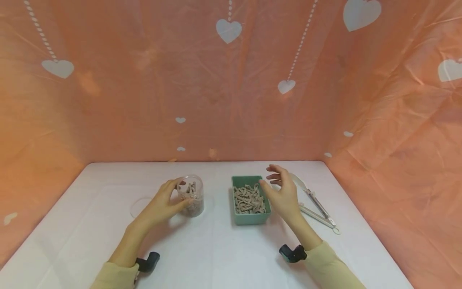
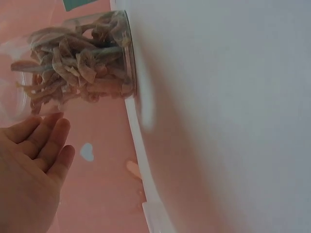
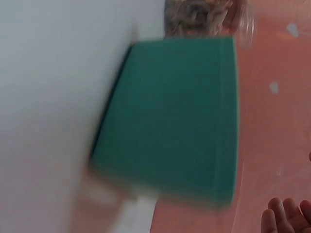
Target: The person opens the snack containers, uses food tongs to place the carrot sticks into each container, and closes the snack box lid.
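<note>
A clear plastic jar (image 1: 195,206) stands upright on the table, partly filled with twisted greyish-brown strips (image 2: 73,60). My left hand (image 1: 162,202) holds it near the rim from the left, with the thumb across its front and fingers round the far side. To the right sits a green rectangular container (image 1: 251,219) with a heap of the same strips (image 1: 249,198). Beside its right edge my right hand (image 1: 283,196) hovers with spread, loosely bent fingers, the thumb tip close to the rim. Only that container's outer wall (image 3: 170,116) shows in the right wrist view.
Metal tongs with pale tips (image 1: 319,206) lie spread on the right side of the table, partly behind my right hand. A clear round lid (image 1: 135,208) lies left of the jar. An orange curtain with white hearts (image 1: 223,100) surrounds the white table (image 1: 216,257).
</note>
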`<state>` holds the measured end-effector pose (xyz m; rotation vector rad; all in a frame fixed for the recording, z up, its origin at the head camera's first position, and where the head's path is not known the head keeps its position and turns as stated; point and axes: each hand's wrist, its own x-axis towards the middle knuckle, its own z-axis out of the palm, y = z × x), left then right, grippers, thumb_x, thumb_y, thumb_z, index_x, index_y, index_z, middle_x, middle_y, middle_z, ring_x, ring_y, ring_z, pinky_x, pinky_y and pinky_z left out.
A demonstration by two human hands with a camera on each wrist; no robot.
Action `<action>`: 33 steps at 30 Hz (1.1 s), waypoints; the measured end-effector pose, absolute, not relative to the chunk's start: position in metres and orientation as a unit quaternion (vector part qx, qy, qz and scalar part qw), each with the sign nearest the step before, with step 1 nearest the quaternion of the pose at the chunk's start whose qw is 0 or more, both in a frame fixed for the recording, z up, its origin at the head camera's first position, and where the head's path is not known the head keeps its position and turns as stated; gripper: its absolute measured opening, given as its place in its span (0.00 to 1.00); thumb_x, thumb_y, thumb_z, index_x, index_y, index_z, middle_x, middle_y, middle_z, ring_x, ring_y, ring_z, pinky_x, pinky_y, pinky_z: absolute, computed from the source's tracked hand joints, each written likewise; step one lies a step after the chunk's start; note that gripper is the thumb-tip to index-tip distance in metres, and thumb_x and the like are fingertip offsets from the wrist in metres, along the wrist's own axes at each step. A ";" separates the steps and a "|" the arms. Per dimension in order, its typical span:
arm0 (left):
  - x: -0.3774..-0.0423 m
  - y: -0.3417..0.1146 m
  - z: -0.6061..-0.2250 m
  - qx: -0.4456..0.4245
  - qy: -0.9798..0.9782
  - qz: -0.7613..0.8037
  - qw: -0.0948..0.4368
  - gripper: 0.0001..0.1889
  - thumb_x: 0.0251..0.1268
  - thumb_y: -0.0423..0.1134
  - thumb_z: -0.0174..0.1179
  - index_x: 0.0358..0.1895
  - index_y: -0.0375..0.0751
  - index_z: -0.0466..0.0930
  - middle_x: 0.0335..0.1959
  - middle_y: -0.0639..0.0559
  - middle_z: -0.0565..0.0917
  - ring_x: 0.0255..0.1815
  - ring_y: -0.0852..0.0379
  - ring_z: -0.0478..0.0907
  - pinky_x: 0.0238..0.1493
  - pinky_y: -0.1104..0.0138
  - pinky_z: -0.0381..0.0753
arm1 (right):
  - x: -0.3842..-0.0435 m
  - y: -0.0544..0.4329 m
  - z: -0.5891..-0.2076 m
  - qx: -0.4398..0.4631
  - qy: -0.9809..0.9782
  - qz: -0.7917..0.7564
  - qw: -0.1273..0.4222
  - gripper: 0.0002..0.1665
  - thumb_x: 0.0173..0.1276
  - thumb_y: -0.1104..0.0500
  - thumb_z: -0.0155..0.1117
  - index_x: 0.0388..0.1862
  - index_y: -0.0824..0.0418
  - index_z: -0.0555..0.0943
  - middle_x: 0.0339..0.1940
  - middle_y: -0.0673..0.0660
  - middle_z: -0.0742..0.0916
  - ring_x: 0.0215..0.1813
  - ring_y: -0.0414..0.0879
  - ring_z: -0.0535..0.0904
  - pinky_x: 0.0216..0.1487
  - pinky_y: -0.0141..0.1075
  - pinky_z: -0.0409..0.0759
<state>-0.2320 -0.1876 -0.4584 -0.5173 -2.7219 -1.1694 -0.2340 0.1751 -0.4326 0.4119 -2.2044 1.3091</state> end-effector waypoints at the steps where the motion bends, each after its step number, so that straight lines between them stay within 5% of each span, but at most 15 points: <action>1: -0.232 -0.188 -0.457 -0.172 -0.903 -0.388 0.066 0.42 0.70 0.53 0.68 0.77 0.34 0.62 0.69 0.33 0.72 0.74 0.32 0.65 0.70 0.32 0.66 | -0.235 0.169 -0.433 0.160 -0.814 0.491 0.266 0.34 0.68 0.66 0.73 0.69 0.71 0.71 0.61 0.65 0.83 0.54 0.58 0.83 0.58 0.54 0.82; 17: -0.232 -0.228 -0.438 -0.144 -0.905 -0.388 0.103 0.40 0.72 0.49 0.67 0.77 0.29 0.61 0.69 0.33 0.71 0.70 0.33 0.66 0.70 0.34 0.64 | -0.239 0.084 -0.441 0.186 -0.783 0.565 0.184 0.33 0.68 0.63 0.73 0.69 0.65 0.73 0.62 0.62 0.83 0.56 0.55 0.82 0.58 0.53 0.82; 25: -0.230 -0.257 -0.434 -0.117 -0.910 -0.377 0.129 0.38 0.72 0.49 0.66 0.75 0.29 0.63 0.69 0.32 0.71 0.69 0.32 0.66 0.67 0.34 0.64 | -0.237 0.048 -0.451 0.189 -0.770 0.598 0.117 0.36 0.68 0.61 0.73 0.72 0.64 0.71 0.67 0.61 0.80 0.65 0.57 0.78 0.66 0.53 0.78; 33: -0.229 -0.279 -0.439 -0.091 -0.921 -0.368 0.094 0.40 0.72 0.51 0.65 0.76 0.28 0.62 0.70 0.30 0.70 0.69 0.30 0.66 0.66 0.34 0.65 | -0.236 0.021 -0.457 0.191 -0.759 0.620 0.065 0.43 0.65 0.62 0.74 0.76 0.66 0.67 0.73 0.62 0.76 0.72 0.59 0.74 0.72 0.53 0.73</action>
